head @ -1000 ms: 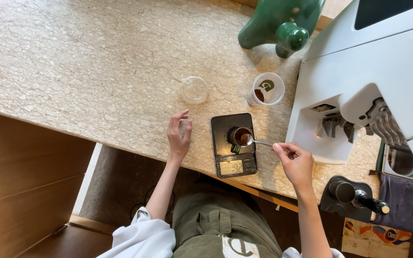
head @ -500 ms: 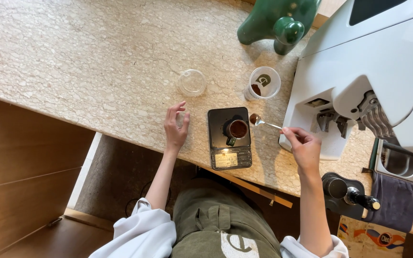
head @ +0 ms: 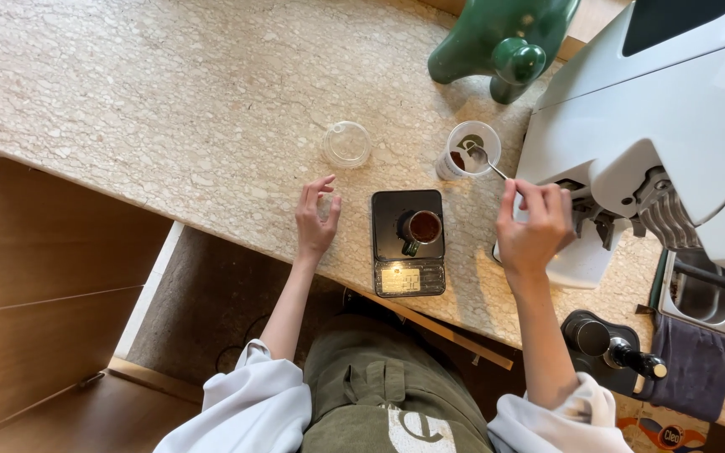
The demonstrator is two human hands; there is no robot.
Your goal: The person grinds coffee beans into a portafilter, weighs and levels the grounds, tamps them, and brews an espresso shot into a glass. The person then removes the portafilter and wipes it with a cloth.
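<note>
A coffee-making corner of a kitchen or café: a large white espresso machine (head: 673, 109) stands on the speckled beige stone counter (head: 169, 92), with a black digital scale (head: 408, 243) just left of it, a black tamper (head: 610, 348) below and a green grinder-like appliance (head: 497, 42) beyond.

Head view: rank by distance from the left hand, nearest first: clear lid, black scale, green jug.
From the left hand:
1. Black scale, just to its right on the counter.
2. Clear lid, ahead of the fingertips, only slightly farther.
3. Green jug, far corner beside the machine.
</note>
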